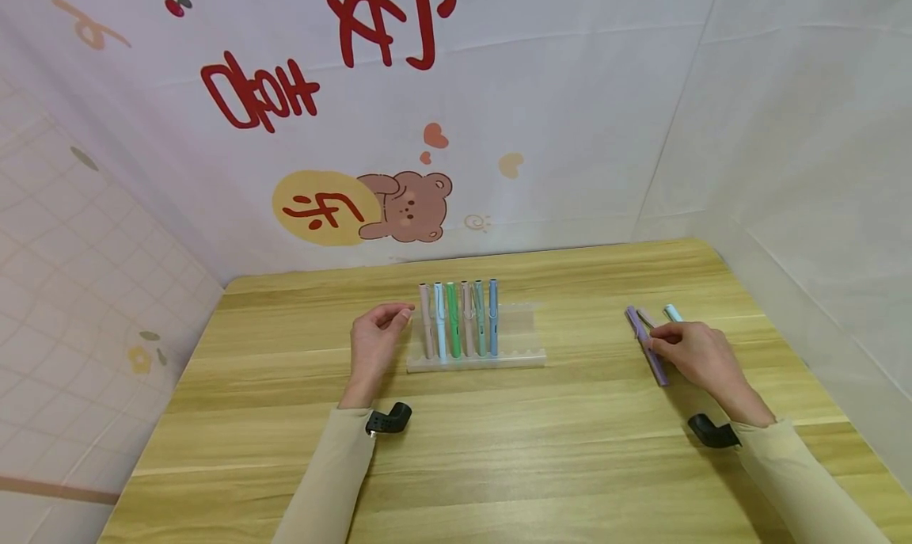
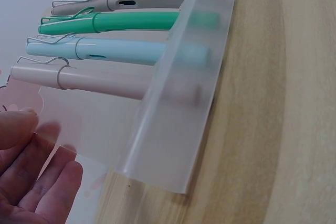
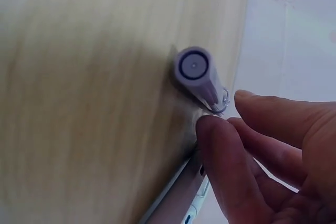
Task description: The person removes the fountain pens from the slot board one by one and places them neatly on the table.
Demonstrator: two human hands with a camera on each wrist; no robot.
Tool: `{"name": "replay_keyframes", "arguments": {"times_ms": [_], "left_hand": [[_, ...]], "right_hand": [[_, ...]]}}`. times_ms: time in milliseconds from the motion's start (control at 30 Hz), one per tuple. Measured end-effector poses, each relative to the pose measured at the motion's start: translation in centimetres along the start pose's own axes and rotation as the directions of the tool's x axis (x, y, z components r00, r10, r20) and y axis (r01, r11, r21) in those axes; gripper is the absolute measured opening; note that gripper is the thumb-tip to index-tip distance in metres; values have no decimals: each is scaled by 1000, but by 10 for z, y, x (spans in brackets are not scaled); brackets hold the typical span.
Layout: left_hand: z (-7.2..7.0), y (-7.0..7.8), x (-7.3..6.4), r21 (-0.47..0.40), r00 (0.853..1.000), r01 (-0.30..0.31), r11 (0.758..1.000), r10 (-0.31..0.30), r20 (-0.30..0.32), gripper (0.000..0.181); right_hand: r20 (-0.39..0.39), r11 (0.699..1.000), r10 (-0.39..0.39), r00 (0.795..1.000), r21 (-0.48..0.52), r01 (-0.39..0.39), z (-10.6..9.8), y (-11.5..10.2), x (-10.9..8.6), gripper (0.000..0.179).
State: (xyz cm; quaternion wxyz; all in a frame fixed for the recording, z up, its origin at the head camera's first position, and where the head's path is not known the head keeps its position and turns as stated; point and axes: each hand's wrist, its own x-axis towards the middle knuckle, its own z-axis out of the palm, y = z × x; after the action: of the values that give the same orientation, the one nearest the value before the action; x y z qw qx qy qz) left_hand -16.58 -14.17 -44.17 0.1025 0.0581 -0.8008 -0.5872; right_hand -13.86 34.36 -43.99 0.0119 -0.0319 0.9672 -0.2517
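A translucent pen rack (image 1: 476, 363) stands on the table with several upright, capped pens in its left part. They include a green pen (image 1: 454, 322), a light blue pen (image 1: 441, 322) and a blue pen (image 1: 493, 318). My left hand (image 1: 375, 340) pinches the rack's left edge between thumb and fingers, beside a pale pink pen (image 2: 94, 81). On the right, a purple pen (image 1: 659, 367) lies on the table. My right hand (image 1: 701, 358) is at it, with thumb and index fingertip apart in the right wrist view. A pinkish pen (image 1: 647, 317) and another light blue pen (image 1: 672, 313) lie partly hidden behind that hand.
The wooden table (image 1: 456, 465) ends at a white cloth backdrop (image 1: 570, 93) with a printed bear, and more cloth hangs at both sides. A black wrist camera (image 1: 390, 419) sits on the left forearm, another camera (image 1: 712, 431) on the right.
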Motion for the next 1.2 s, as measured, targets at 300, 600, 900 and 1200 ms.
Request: {"name": "replay_keyframes", "arguments": {"times_ms": [300,600,900,1200], "left_hand": [[0,0,1,-4,1000,9,1000,-9,2,16],[0,0,1,4,1000,12,1000,-12,5,16],[0,-3,1,-9,1000,-15,1000,15,6,17],[0,-4,1,-16,1000,-17,1000,17,10,17]], "right_hand": [[-122,997,-21,992,65,29,1,-10,-5,28],[-202,980,-48,978,181,85,6,-33,-6,34],[-256,928,-105,961,323,187,20,-58,-1,32],[-259,907,-165,952,339,250,34,-82,2,23]]}}
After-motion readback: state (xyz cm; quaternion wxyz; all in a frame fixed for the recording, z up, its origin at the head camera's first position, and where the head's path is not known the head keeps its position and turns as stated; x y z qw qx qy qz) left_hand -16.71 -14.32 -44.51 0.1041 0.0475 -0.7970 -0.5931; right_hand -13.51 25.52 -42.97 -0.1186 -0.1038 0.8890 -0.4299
